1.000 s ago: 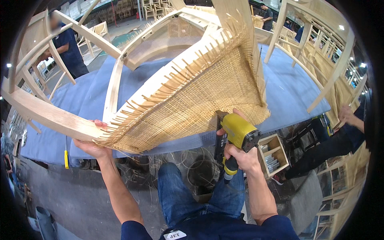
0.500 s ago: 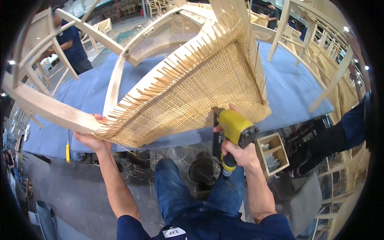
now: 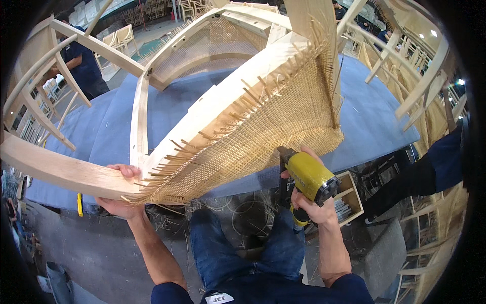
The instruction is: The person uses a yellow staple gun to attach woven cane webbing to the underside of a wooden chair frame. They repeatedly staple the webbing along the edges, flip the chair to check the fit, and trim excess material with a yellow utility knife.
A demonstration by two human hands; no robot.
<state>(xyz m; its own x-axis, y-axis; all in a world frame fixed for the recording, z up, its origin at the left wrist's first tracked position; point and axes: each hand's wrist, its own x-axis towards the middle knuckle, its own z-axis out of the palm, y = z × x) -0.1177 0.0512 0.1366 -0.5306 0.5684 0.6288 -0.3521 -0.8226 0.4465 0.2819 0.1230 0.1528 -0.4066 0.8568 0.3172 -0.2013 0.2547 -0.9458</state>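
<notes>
A pale wooden chair frame (image 3: 200, 109) lies tilted before me, with a panel of woven cane (image 3: 263, 131) along its near side. Loose cane ends stick out in a fringe along the panel's upper edge. My left hand (image 3: 121, 195) is closed round the frame's lower left rail, thumb on top and fingers below. In my right hand (image 3: 309, 197) I grip a yellow and black pneumatic staple gun (image 3: 309, 172). Its nose is at or close to the lower part of the cane; whether it touches, I cannot tell.
The chair frame rests on a blue padded table (image 3: 374, 111). Right of my knee stands a wooden box (image 3: 349, 197) with staple strips. A yellow-handled tool (image 3: 80, 204) is at the table's left edge. More chair frames (image 3: 405, 61) stand at right; one person (image 3: 83, 66) is far left, another (image 3: 430, 167) right.
The chair frame has tilted, so more of its upper wooden rail shows and the cane panel looks narrower. My right hand and the staple gun have shifted slightly right and down.
</notes>
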